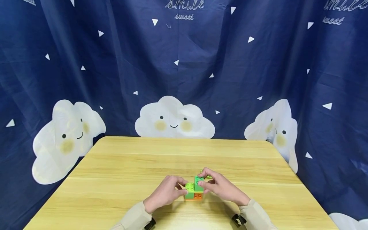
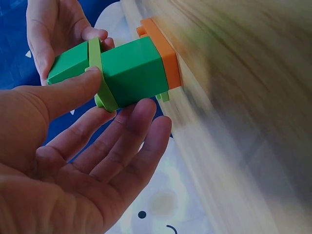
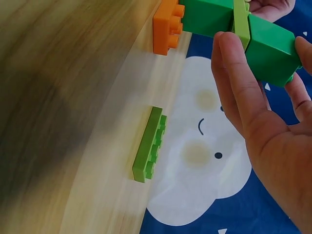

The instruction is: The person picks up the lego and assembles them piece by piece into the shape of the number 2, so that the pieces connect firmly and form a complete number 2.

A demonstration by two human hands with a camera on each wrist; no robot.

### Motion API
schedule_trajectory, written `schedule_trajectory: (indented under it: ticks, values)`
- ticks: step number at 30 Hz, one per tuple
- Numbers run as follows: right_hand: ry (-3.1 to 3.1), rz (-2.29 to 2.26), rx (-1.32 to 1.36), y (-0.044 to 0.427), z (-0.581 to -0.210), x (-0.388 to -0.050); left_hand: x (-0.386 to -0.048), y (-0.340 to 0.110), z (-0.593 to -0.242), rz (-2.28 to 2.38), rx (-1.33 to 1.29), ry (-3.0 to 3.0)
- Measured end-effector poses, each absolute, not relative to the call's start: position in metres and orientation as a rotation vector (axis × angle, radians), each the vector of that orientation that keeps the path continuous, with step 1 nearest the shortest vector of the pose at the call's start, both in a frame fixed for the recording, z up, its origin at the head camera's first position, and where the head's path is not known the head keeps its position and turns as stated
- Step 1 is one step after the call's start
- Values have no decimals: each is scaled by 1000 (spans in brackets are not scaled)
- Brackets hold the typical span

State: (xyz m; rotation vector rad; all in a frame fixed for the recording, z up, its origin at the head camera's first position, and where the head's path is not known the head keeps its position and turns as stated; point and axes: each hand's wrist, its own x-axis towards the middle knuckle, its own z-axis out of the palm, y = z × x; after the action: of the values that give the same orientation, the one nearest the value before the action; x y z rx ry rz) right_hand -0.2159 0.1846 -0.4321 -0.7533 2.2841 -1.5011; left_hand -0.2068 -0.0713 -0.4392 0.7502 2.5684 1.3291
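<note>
A small stack of toy building bricks stands on the table. Its base is a thin orange brick [image 1: 198, 196], with a lower green brick [image 2: 136, 70] on one side of it. Across that lies a thin lime brick [image 1: 189, 186], which overhangs the orange studs. An upper green brick [image 1: 198, 184] sits on the lime brick's right end. My left hand [image 1: 167, 191] pinches the lime brick between thumb and index finger. With thumb and fingers, my right hand [image 1: 220, 187] grips the upper green brick; its fingertips reach the lime brick's edge.
A loose thin lime brick [image 3: 148, 145] lies on the wooden table [image 1: 138, 159], just beyond the right hand. Behind the table's far edge hangs a dark blue curtain [image 1: 120, 64] printed with white clouds. Both wrists wear black straps.
</note>
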Motion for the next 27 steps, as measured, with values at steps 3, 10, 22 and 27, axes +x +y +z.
schedule_trajectory:
  ticks: [3,10,22,27]
  values:
    - [2273,-1504,-736,185,-432,-216,-207,-71,-439,1317,756,2578]
    - [2226,-1544,-712,186,-433,-216,-207,-71,-439,1320,755,2580]
    - [2242,-1547,-709,184,-434,-218,-207,-71,-439,1309,751,2593]
    - [2217,-1560,-709,185,-434,-218,-208,-72,-439,1315,761,2586]
